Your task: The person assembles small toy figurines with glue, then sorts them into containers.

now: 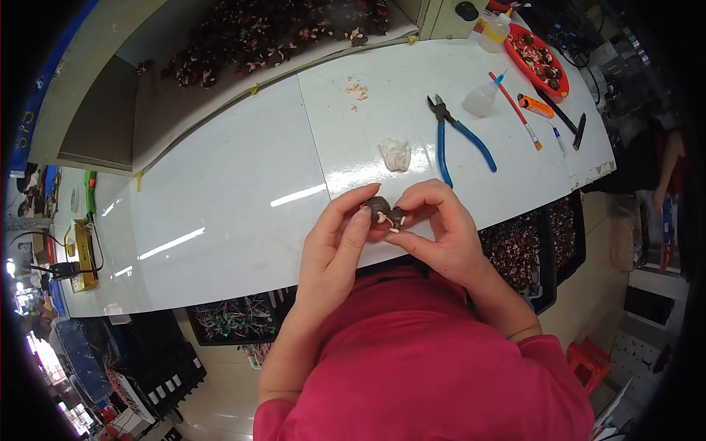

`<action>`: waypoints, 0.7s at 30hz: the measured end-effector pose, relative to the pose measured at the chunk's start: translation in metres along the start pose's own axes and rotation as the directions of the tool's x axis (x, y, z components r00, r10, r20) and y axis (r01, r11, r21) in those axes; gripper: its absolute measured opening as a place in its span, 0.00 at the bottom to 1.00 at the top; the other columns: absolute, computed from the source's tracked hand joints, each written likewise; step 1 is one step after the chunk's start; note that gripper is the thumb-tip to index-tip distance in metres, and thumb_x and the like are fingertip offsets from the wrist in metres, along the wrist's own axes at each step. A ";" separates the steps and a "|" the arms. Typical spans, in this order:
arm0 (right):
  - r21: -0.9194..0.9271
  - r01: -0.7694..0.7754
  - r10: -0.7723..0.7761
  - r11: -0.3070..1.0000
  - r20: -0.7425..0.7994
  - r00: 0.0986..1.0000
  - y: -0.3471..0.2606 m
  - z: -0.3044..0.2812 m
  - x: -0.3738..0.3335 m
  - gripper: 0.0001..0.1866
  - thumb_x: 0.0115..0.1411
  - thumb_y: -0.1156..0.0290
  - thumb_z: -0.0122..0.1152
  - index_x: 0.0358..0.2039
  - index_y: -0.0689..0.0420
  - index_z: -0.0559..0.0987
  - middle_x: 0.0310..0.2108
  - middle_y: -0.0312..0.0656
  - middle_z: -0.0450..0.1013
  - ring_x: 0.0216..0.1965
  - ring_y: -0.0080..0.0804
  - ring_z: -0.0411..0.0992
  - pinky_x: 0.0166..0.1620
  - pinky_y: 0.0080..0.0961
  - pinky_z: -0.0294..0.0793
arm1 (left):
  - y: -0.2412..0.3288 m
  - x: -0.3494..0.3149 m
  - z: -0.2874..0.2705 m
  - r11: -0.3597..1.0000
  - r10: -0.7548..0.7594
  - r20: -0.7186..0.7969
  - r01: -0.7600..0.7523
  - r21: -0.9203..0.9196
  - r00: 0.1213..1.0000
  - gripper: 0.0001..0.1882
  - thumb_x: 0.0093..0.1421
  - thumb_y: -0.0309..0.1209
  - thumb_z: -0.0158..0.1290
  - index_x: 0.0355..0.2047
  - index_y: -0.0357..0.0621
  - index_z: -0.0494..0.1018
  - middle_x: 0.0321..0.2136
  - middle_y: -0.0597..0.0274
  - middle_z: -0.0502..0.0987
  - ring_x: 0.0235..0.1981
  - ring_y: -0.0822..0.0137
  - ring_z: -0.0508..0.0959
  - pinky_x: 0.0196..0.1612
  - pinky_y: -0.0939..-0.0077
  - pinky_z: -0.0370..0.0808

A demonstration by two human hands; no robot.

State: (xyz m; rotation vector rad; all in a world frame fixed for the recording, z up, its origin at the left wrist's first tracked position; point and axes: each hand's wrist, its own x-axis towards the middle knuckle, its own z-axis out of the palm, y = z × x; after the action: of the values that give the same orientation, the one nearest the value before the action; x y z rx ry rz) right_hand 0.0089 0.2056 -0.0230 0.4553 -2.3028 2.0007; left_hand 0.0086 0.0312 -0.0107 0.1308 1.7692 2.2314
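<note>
Past crimson cloth shirt [426,360], pinching small, rounded, dark-brown piece [377,206] in both hands [337,246]. Seems light, stiff, fragile at pale-pink nubs [381,217]; grip body [376,202].

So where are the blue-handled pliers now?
In the head view, the pliers lie on the white table, right of the crumpled white wad, beyond the right hand.

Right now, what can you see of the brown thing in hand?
The brown thing is small, dark and rounded, with a smaller brown part at its right and pale bits below. The left hand and right hand hold it from either side, near the edge of the table, and partly hide it; its material and whether both parts join are unclear.
</note>
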 end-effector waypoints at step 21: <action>-0.010 -0.016 0.017 1.000 0.092 0.996 -0.003 -0.004 -0.001 0.18 0.48 0.75 0.69 0.36 0.59 0.70 0.35 0.38 0.69 0.36 0.25 0.72 0.40 0.21 0.73 | 0.002 0.003 0.002 0.981 0.042 0.047 -0.050 0.189 0.998 0.17 0.67 0.28 0.37 0.53 0.37 0.66 0.41 0.57 0.71 0.41 0.71 0.72 0.45 0.78 0.71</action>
State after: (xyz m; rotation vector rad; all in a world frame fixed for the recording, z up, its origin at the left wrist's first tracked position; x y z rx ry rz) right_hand 0.0105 0.2094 -0.0198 0.5413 -2.3751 2.0169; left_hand 0.0062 0.0339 -0.0084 0.2598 1.9724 2.0701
